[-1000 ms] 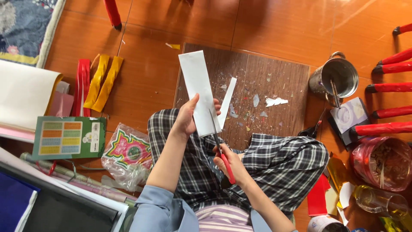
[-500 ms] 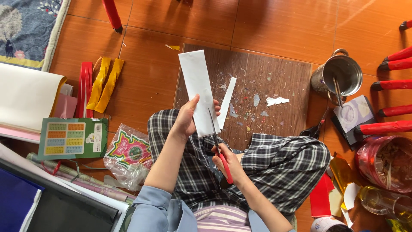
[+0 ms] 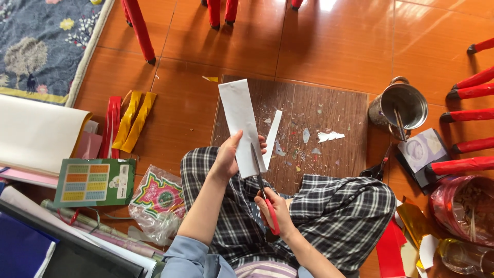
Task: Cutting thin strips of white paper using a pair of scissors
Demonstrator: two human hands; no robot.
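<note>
Left hand: my left hand grips the lower edge of a folded white paper strip, thumb on top, holding it up over the wooden board.
Right hand: my right hand is closed through the handles of the red-handled scissors.
Scissors: blades point up and away from me, and the tip sits at the paper strip's lower right edge. I read the blades as slightly parted, but they are thin in this view and I cannot be sure.
Paper strip: long white rectangle, tilted a little left, above the board's near left part.
Offcut: a narrow white sliver lies on the board just beside the strip's right edge.
Board: dark wood, on the orange tiled floor, speckled with small scraps; one feathery white cutout lies right of centre.
Right of board: a metal pot with a stick in it.
Left of board: yellow and red paper strips, a green card, and a clear bag with a colourful print.
</note>
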